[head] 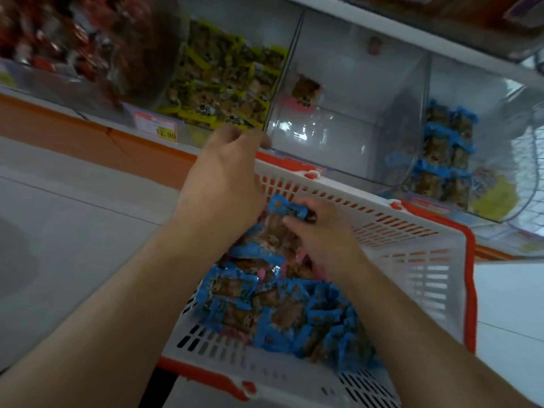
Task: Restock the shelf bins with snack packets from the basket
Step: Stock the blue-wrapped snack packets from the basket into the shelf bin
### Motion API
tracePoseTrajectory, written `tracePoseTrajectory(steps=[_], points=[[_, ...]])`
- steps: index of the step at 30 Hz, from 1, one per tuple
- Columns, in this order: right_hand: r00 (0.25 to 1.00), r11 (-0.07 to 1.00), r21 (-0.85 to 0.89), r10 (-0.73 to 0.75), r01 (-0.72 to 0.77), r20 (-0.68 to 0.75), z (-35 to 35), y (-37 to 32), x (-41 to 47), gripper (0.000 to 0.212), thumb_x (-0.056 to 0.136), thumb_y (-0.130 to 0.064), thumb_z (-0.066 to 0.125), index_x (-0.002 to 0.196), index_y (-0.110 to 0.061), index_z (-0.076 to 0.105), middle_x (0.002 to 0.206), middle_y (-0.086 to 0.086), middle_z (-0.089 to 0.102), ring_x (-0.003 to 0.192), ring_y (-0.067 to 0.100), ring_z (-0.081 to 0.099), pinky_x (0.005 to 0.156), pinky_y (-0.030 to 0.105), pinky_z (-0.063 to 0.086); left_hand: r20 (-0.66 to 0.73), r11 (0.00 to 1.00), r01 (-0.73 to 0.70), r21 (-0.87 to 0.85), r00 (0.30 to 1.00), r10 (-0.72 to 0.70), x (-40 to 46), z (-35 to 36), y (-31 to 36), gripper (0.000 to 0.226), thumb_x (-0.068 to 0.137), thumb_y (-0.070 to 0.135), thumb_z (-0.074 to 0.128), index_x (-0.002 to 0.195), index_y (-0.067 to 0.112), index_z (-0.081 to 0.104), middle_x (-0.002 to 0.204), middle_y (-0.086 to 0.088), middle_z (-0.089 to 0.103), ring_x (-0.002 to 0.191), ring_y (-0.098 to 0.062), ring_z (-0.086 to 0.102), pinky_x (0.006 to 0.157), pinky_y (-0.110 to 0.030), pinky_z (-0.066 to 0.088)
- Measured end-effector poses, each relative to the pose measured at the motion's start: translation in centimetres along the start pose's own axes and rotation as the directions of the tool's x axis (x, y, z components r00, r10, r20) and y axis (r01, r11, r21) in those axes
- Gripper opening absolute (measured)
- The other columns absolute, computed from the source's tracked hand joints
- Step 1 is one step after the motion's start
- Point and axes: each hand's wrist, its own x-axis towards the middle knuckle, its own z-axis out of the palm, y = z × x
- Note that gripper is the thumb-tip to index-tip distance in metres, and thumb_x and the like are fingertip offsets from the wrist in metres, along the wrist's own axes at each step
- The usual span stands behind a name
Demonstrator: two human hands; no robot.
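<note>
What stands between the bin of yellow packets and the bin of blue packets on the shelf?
In the head view, a clear bin stands between them, almost empty: only a pink-edged packet lies at its back.

head cam only, no second view to overlap | worn up top, looking forward and steeply down, frame tilted | super close: both forearms come in from the bottom edge over the white basket [412, 260] | wide-angle bend at the edges | clear shelf bins [347, 119] just past it, across the top
</note>
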Motion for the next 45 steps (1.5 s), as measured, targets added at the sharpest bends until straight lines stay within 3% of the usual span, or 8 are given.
tracePoseTrajectory(steps=[5,8,18,23,29,35,39,45], points=[[0.995,0.988,0.12,-0.088,0.092,-0.038,-8.0,-0.5,-2.7,0.028,0.096,-0.011,0.074,0.102,-0.038,0.076,0.099,-0.007,0.079,0.096,0.015,0.075,0.093,0.054,0.06,0.398,0.955,-0.067,-0.289,0.899,0.183,-1.2,1.8,3.6,0.074,0.081,0.027,0.084,0.136,0.062,0.05,0.113,0.028,0.063,0.092,0.005,0.066,0.083,-0.02,0.059],[0.993,0.987,0.14,-0.065,0.079,-0.1,-10.6,0.3,-3.8,0.031,0.094,-0.011,0.077,0.097,-0.042,0.072,0.094,-0.005,0.079,0.09,0.02,0.076,0.088,0.058,0.061,0.382,0.934,-0.075,-0.349,0.899,0.215,-2.3,3.7,5.2,0.078,0.072,0.024,0.092,0.125,0.069,0.055,0.092,0.027,0.067,0.087,0.006,0.068,0.081,-0.02,0.059],[0.96,0.991,0.046,-0.107,0.123,-0.259,-17.5,3.0,-3.7,0.015,0.097,-0.024,0.074,0.103,-0.035,0.068,0.094,-0.018,0.07,0.09,-0.007,0.065,0.075,0.01,0.051,0.261,0.872,-0.011,-0.489,0.952,0.158,-2.2,8.2,10.3,0.077,0.051,0.031,0.098,0.121,0.048,0.072,0.109,0.02,0.065,0.085,-0.009,0.072,0.081,-0.024,0.06],[0.726,1.0,-0.014,-0.007,-0.004,-0.688,-25.7,6.3,-3.5,0.028,0.093,-0.011,0.066,0.112,-0.03,0.059,0.11,-0.01,0.064,0.098,0.006,0.06,0.072,0.02,0.044,0.244,0.897,-0.11,-0.428,0.942,0.232,2.0,10.8,17.8,0.075,0.07,0.022,0.093,0.135,0.046,0.063,0.111,0.022,0.064,0.089,0.0,0.07,0.078,-0.016,0.057],[0.812,0.927,-0.166,0.197,-0.337,-0.549,-26.2,11.2,-1.2,0.03,0.08,-0.04,0.049,0.106,-0.025,0.053,0.096,0.0,0.064,0.081,0.025,0.061,0.067,0.037,0.053,0.165,0.909,-0.158,-0.385,0.958,0.237,9.9,18.1,25.9,0.062,0.078,0.023,0.09,0.132,0.036,0.063,0.107,0.014,0.073,0.095,-0.003,0.07,0.088,-0.032,0.062],[0.761,0.902,-0.176,0.213,-0.394,-0.612,-26.1,13.8,1.3,0.035,0.071,-0.05,0.053,0.1,-0.029,0.05,0.086,-0.006,0.06,0.074,0.022,0.063,0.064,0.042,0.061,0.184,0.948,-0.218,-0.233,0.947,0.263,14.8,24.1,28.8,0.068,0.07,0.025,0.095,0.131,0.023,0.064,0.123,-0.001,0.07,0.108,-0.018,0.069,0.099,-0.042,0.057],[0.751,0.904,-0.16,0.219,-0.397,-0.623,-25.4,13.9,1.9,0.042,0.07,-0.055,0.053,0.102,-0.029,0.048,0.087,-0.005,0.057,0.074,0.024,0.062,0.064,0.044,0.061,0.201,0.943,-0.329,-0.053,0.921,0.333,14.7,25.4,28.4,0.065,0.08,0.028,0.089,0.137,0.017,0.061,0.124,-0.005,0.068,0.112,-0.019,0.063,0.095,-0.025,0.049],[0.809,0.92,-0.141,0.238,-0.365,-0.538,-26.4,10.2,-0.1,0.046,0.081,-0.045,0.062,0.117,-0.021,0.049,0.105,0.004,0.06,0.097,0.032,0.064,0.084,0.051,0.06,0.203,0.837,-0.444,0.318,0.895,0.397,14.9,26.1,27.9,0.065,0.09,0.047,0.075,0.145,0.021,0.053,0.139,-0.008,0.04,0.133,-0.033,0.033,0.116,-0.05,0.035]])
